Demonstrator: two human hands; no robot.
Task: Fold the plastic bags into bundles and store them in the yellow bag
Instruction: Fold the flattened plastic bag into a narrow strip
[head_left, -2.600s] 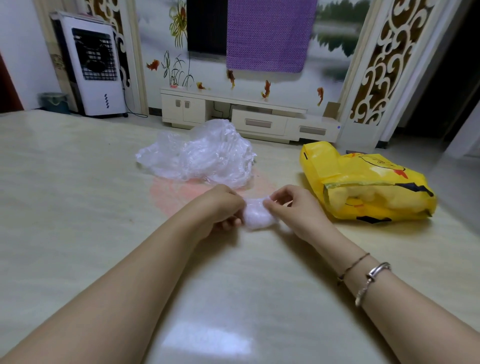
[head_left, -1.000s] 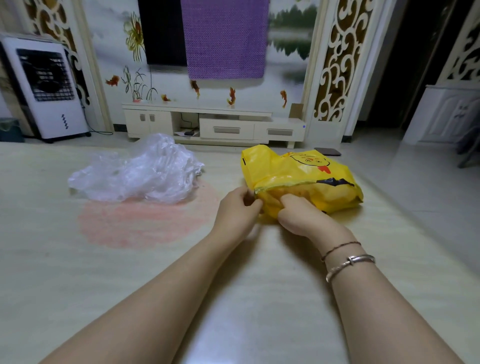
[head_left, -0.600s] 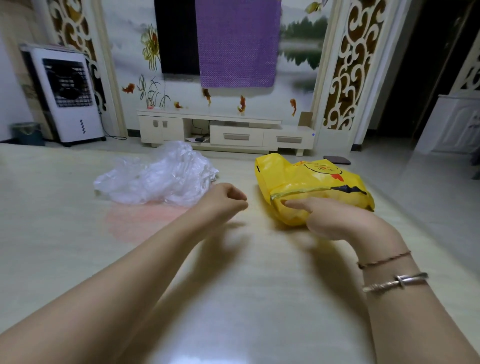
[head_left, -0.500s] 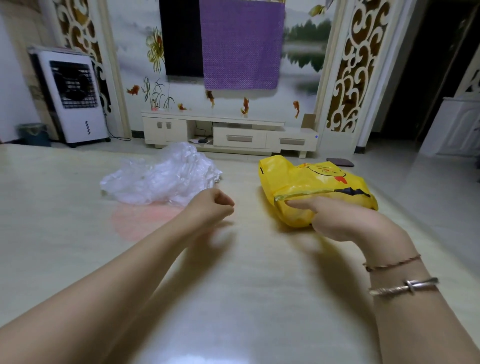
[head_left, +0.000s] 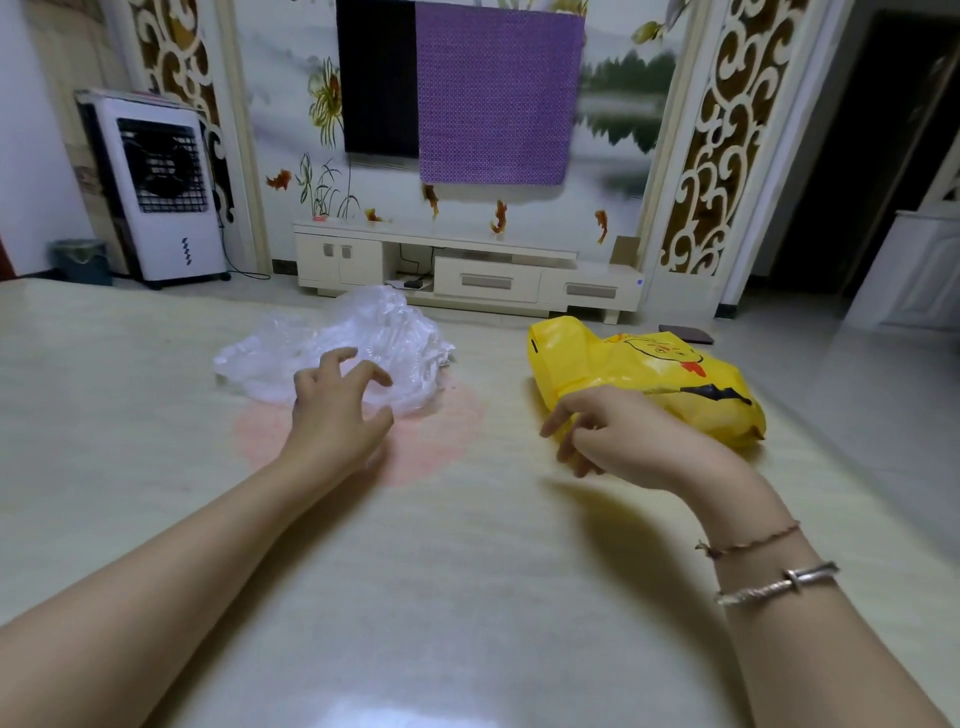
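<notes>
**Things seen around the room**

A white fan box (head_left: 161, 189) is stood by the left wall, with a small bin (head_left: 82, 261) beside it. A purple cloth (head_left: 497, 98) is hung over a black screen (head_left: 376, 78). A long white cabinet (head_left: 467, 273) is set below them. A pink patch (head_left: 431, 436) is seen on the pale tabletop (head_left: 467, 597).

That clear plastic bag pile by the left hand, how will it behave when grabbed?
The clear plastic bag pile is thin and crumpled, so it is probably floppy and very light. Its glossy film may slip, and several bags could lift together under the left hand.
</notes>
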